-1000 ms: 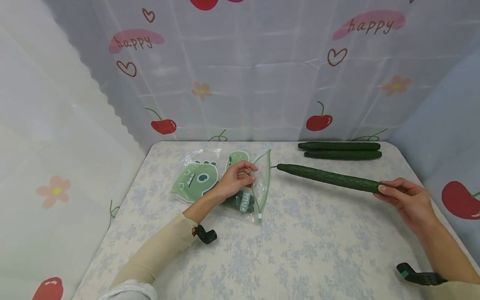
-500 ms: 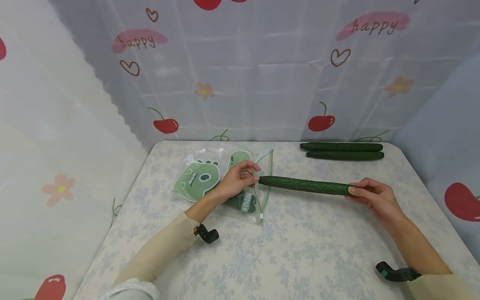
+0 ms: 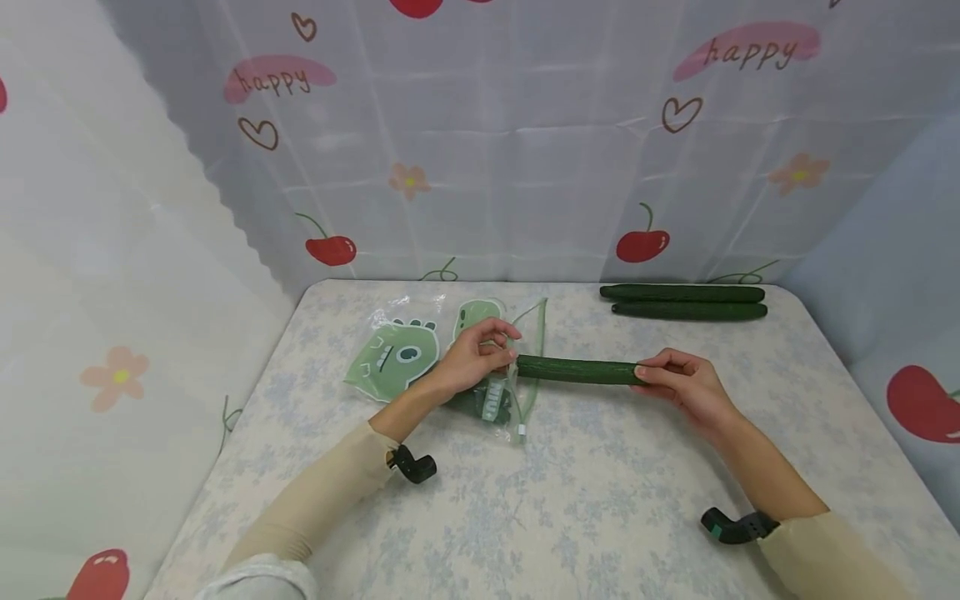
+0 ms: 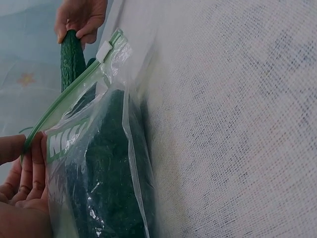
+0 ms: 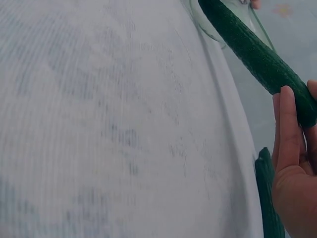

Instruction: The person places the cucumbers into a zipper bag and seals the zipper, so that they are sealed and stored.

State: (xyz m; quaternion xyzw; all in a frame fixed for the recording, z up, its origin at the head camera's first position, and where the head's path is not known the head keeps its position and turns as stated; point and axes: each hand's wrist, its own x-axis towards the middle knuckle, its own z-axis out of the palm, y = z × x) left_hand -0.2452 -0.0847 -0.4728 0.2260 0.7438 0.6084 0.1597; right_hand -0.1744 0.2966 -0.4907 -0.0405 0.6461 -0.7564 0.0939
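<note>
Cucumber (image 3: 577, 372) lies between the hands, its long axis running left to right into the open mouth of the plastic bag (image 3: 401, 360), with the right hand (image 3: 688, 387) pinching its right end. Nearer the bag, the left hand (image 3: 474, 360) pinches the edge of that mouth between thumb and fingers. A second ago the tip stood outside, right of the mouth; now the right hand has come leftward, less of the cucumber shows, and the left hand has hardly shifted.
</note>
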